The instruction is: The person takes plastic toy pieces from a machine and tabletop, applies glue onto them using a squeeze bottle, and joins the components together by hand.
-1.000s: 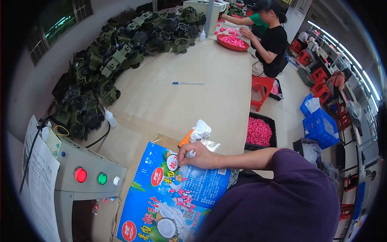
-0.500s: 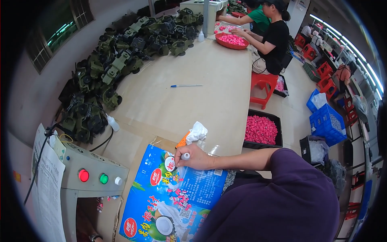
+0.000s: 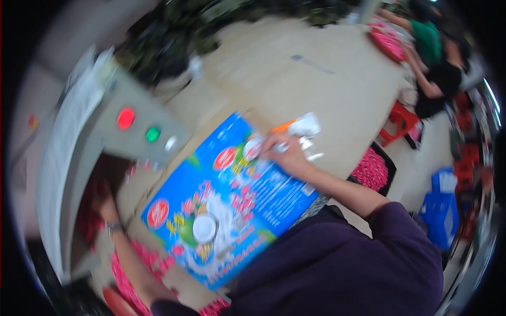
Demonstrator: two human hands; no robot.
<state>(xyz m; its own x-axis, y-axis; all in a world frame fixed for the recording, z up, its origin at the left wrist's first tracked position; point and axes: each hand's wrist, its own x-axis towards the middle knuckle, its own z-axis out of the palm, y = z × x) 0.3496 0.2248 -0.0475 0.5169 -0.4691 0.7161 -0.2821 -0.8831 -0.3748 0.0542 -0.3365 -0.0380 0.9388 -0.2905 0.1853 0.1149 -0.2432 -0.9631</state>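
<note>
My right hand (image 3: 284,152) is closed around a small white thing with a rounded end (image 3: 281,147), whose kind I cannot make out. This hand rests at the upper edge of a blue printed cardboard sheet (image 3: 263,203). Small pink-and-white pieces (image 3: 242,201) lie on the sheet. Beside the hand are a crumpled white wad (image 3: 304,125) and an orange piece (image 3: 283,127). My left hand (image 3: 101,203) reaches into the dark opening of a grey machine (image 3: 79,174); its fingers are blurred, and pink pieces show around it.
Red and green buttons (image 3: 126,118) are on the machine's panel. Pink pieces (image 3: 150,260) lie around my left forearm, near a red tray (image 3: 117,303). Dark green toy vehicles (image 3: 174,37) are heaped at the back. Two people sit at the right, by a red basket (image 3: 387,45).
The view has swung left and down, blurring the picture. My left forearm has come into view with the hand in the machine's opening. My right hand stays at the sheet's edge.
</note>
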